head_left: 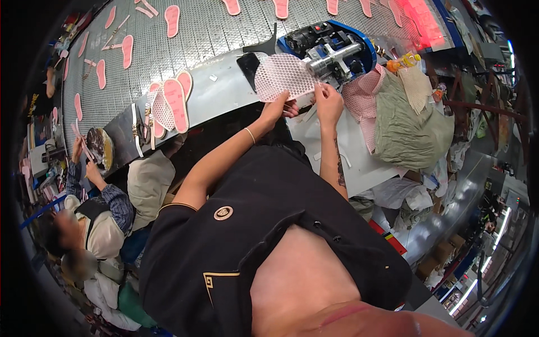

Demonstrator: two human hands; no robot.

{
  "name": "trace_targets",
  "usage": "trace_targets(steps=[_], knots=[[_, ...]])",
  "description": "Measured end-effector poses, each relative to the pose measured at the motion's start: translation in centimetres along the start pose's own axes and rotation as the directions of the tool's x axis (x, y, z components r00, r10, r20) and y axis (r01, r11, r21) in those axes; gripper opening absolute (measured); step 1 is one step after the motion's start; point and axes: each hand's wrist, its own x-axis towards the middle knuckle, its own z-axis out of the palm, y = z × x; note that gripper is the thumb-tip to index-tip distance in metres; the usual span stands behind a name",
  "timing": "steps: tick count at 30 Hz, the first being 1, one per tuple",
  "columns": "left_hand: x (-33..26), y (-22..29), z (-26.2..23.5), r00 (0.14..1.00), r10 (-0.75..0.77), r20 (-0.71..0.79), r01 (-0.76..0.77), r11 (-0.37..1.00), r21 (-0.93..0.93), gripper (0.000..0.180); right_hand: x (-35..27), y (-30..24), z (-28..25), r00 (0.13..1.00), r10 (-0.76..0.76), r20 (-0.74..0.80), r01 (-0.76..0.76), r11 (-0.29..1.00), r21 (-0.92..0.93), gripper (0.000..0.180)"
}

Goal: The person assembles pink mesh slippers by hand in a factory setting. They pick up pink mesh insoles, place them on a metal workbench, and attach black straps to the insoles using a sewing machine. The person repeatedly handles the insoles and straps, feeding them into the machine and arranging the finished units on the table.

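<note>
A pale pink shoe upper piece (285,77), flat and dotted with a hole-like pattern, is held up in front of the machine. My left hand (275,106) grips its lower edge, thumb on the near face and fingers curled beneath. At its right corner my right hand (329,105) is closed in a pinch on the edge, just below the metal roller (320,66) of the blue-framed machine (337,48). Part of the roller's lower side is hidden by the piece and my hand. A black phone (247,70) lies left of the piece.
Pink insoles (176,104) and patterned pieces are stacked on the metal ledge to the left. Beyond runs a mesh conveyor (213,39) carrying several pink soles. Green cloth (412,123) drapes at the right, near an orange bottle (405,62). A co-worker (101,219) sits at far left.
</note>
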Motion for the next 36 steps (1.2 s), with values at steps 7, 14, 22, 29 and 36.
trace_targets(steps=[7, 14, 22, 29, 36], knots=[[1.5, 2.0, -0.6, 0.952, -0.002, -0.305, -0.036, 0.992, -0.119, 0.046, -1.0, -2.7, -0.7, 0.983, -0.013, 0.186, -0.010, 0.992, 0.123, 0.024], [-6.3, 7.5, -0.9, 0.738, 0.671, -0.069, -0.495, 0.609, 0.620, 0.034, -4.1, -6.3, -0.7, 0.909, -0.141, 0.392, -0.117, 0.816, 0.565, 0.022], [-13.7, 13.5, -0.4, 0.597, 0.738, 0.313, -0.614, 0.169, 0.771, 0.045, -6.3, -11.1, -3.2, 0.906, -0.326, 0.271, 0.027, 0.683, 0.729, 0.038], [-14.6, 16.7, -3.1, 0.540, 0.776, 0.327, -0.664, 0.153, 0.732, 0.043, -5.9, -14.5, -1.9, 0.882, -0.407, 0.238, 0.106, 0.663, 0.741, 0.050], [-13.9, 20.3, -7.2, 0.509, 0.787, 0.348, -0.716, 0.163, 0.679, 0.049, -5.5, -18.0, 1.7, 0.893, -0.445, 0.072, 0.276, 0.666, 0.693, 0.044]])
